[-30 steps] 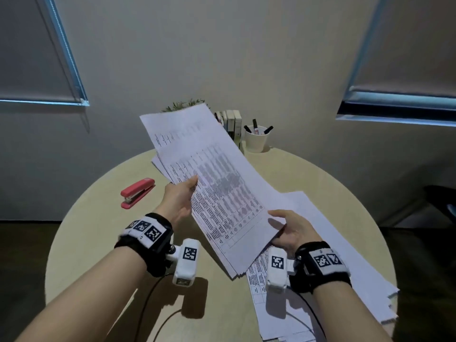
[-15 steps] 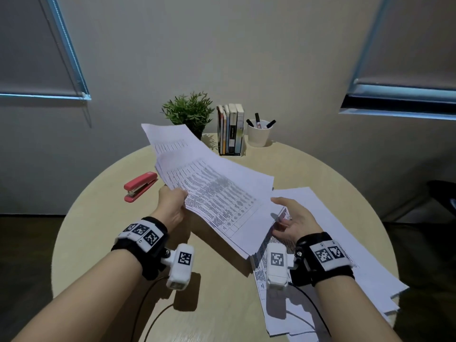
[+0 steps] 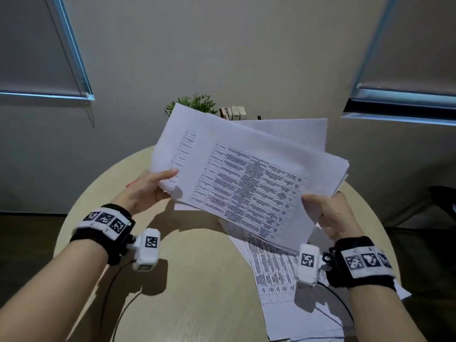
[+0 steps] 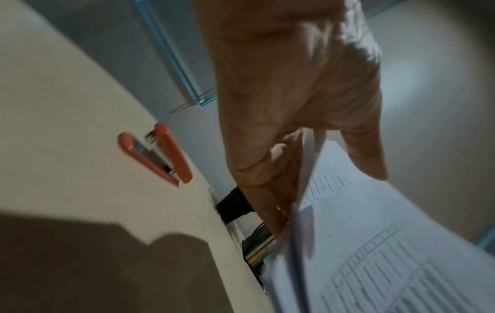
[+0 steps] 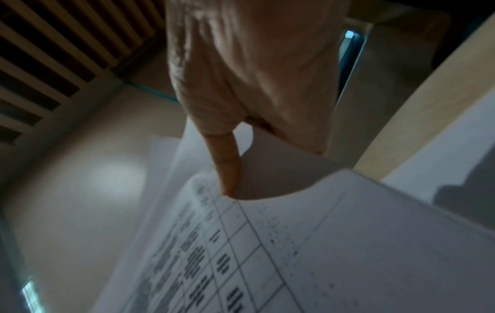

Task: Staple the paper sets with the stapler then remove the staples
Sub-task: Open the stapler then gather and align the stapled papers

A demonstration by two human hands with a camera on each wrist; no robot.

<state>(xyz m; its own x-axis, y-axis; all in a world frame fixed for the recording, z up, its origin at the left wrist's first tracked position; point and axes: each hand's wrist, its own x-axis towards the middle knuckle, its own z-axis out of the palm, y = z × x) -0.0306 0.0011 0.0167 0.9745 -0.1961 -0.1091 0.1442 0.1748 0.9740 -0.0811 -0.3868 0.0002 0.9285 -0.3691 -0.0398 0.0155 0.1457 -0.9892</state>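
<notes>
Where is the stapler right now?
The red stapler lies untouched on the round table, left of the left hand. The head view shows only a red sliver of it behind that hand.

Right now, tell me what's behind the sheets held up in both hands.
Behind the held sheets, only the plant's leaves and the books' tops show. Their lower parts and the table's far edge are covered.

Dim room, hard shadows on table (image 3: 197, 280), wrist views blurred, edges warped

Round table (image 3: 197, 292) w/ stapler (image 4: 158, 154), loose papers (image 3: 283, 280).
</notes>
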